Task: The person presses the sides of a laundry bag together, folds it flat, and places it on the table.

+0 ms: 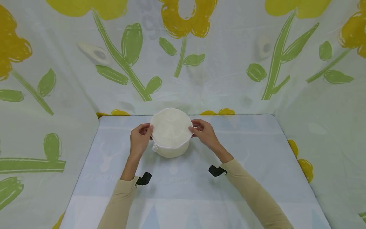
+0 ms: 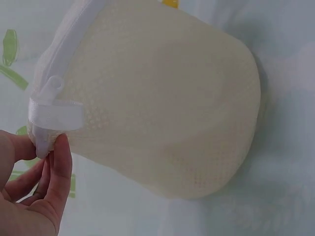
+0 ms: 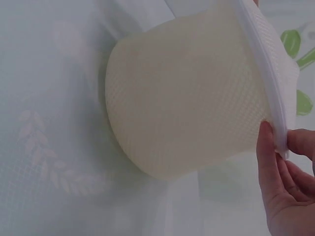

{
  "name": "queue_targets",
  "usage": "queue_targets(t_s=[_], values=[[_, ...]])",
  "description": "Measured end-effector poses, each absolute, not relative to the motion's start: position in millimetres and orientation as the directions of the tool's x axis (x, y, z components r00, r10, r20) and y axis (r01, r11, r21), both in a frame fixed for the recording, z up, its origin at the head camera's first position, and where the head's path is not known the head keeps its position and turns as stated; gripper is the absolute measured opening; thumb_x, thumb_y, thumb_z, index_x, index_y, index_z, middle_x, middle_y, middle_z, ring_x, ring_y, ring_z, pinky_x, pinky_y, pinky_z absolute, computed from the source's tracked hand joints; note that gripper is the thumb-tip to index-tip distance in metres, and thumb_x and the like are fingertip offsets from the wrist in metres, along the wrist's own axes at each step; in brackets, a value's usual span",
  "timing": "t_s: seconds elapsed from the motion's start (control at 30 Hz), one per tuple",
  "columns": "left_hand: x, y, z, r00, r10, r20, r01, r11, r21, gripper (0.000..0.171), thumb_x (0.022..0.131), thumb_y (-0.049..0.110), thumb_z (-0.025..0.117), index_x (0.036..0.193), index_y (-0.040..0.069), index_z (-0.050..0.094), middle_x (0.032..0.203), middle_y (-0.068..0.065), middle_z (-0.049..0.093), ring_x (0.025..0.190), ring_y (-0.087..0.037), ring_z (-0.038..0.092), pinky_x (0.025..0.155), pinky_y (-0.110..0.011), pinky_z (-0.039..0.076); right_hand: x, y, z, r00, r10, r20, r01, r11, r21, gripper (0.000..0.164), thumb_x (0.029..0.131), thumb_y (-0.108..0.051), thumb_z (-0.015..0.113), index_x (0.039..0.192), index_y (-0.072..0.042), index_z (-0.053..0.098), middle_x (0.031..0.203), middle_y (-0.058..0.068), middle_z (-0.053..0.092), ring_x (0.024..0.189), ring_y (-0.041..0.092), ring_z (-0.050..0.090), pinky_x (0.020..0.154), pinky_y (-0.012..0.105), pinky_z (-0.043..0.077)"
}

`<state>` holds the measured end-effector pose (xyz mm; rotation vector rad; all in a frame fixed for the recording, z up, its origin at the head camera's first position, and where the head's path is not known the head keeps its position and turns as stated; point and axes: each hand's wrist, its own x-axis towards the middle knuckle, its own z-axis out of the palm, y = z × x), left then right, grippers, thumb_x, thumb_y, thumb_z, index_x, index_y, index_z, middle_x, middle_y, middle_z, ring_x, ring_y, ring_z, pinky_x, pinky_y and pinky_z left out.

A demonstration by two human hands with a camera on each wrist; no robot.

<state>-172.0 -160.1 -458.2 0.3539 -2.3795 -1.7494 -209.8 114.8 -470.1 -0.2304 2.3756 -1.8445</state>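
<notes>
A cream mesh laundry bag point(image 1: 171, 128), round like a short drum with white piping and a zipper around its top edge, is at the far middle of the table. My left hand point(image 1: 140, 138) pinches the rim on the left, between thumb and fingers. Close to those fingers, the left wrist view shows the zipper pull point(image 2: 51, 87) and a white fabric tab point(image 2: 56, 114). On the opposite side my right hand point(image 1: 205, 133) pinches the rim the same way, its thumb on top and fingers beneath. The top panel faces up and looks flat.
The table point(image 1: 243, 152) has a pale blue patterned cloth. Behind it and at both sides hang white curtains point(image 1: 223, 79) printed with yellow flowers and green leaves. A black wrist camera point(image 1: 144, 179) sits at the left cuff, and another black camera point(image 1: 216, 170) at the right.
</notes>
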Motion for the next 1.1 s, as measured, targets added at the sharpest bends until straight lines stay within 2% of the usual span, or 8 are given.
queue_targets(t_s=[0.13,0.3,0.47,0.6,0.93,1.1], values=[[-169.2,-154.1,-459.0,-0.96,-0.28,-0.001,-0.081,0.275,0.958,0.03,0.101,0.021,0.068,0.122,-0.001,0.07,0.108,-0.017,0.069,0.077,-0.012,0.065,0.068,-0.03,0.062,-205.6,121.3,-467.3,-0.982,-0.183,-0.047,-0.002,0.258,-0.966,0.039,0.097,-0.015,0.074,0.132,-0.003,0.062,0.118,0.018,0.068,0.091,0.026,0.07,0.081,0.045,0.062],[-164.4,-146.3,-460.9,-0.963,-0.269,-0.012,-0.085,0.26,0.962,0.031,0.101,0.021,0.068,0.122,-0.001,0.07,0.107,-0.016,0.068,0.079,-0.013,0.065,0.064,-0.022,0.059,-199.6,130.5,-464.7,-0.982,-0.175,-0.067,0.019,0.262,-0.965,0.04,0.097,-0.015,0.074,0.133,-0.003,0.062,0.119,0.018,0.068,0.091,0.025,0.071,0.082,0.048,0.061],[-159.0,-138.5,-461.7,-0.966,-0.259,-0.003,-0.061,0.219,0.974,0.028,0.1,0.016,0.069,0.12,-0.003,0.07,0.103,-0.018,0.068,0.073,-0.009,0.065,0.062,-0.023,0.059,-193.5,140.1,-464.1,-0.983,-0.173,-0.067,0.023,0.245,-0.969,0.039,0.096,-0.013,0.074,0.132,-0.002,0.062,0.117,0.02,0.068,0.088,0.022,0.071,0.082,0.048,0.061],[-155.1,-132.5,-462.8,-0.969,-0.246,0.005,-0.046,0.198,0.979,0.026,0.099,0.014,0.07,0.119,-0.004,0.07,0.1,-0.018,0.068,0.07,-0.007,0.065,0.062,-0.026,0.06,-189.3,147.6,-464.9,-0.983,-0.174,-0.064,0.021,0.235,-0.972,0.039,0.096,-0.014,0.075,0.131,-0.001,0.063,0.116,0.021,0.068,0.087,0.022,0.07,0.079,0.043,0.062],[-144.0,-119.0,-464.2,-0.975,-0.223,-0.016,-0.057,0.179,0.982,0.026,0.099,0.015,0.071,0.119,-0.001,0.07,0.099,-0.016,0.067,0.073,-0.014,0.066,0.062,-0.024,0.06,-175.1,164.9,-467.3,-0.985,-0.153,-0.085,0.046,0.246,-0.968,0.04,0.096,-0.018,0.075,0.131,-0.003,0.062,0.115,0.019,0.067,0.088,0.02,0.071,0.075,0.034,0.063],[-138.0,-113.8,-464.5,-0.977,-0.21,-0.018,-0.05,0.151,0.987,0.025,0.098,0.014,0.071,0.118,-0.001,0.071,0.098,-0.017,0.067,0.072,-0.013,0.067,0.062,-0.026,0.06,-168.3,172.0,-467.2,-0.984,-0.151,-0.093,0.054,0.245,-0.968,0.041,0.096,-0.019,0.076,0.131,-0.003,0.062,0.115,0.019,0.067,0.088,0.02,0.07,0.075,0.033,0.063]])
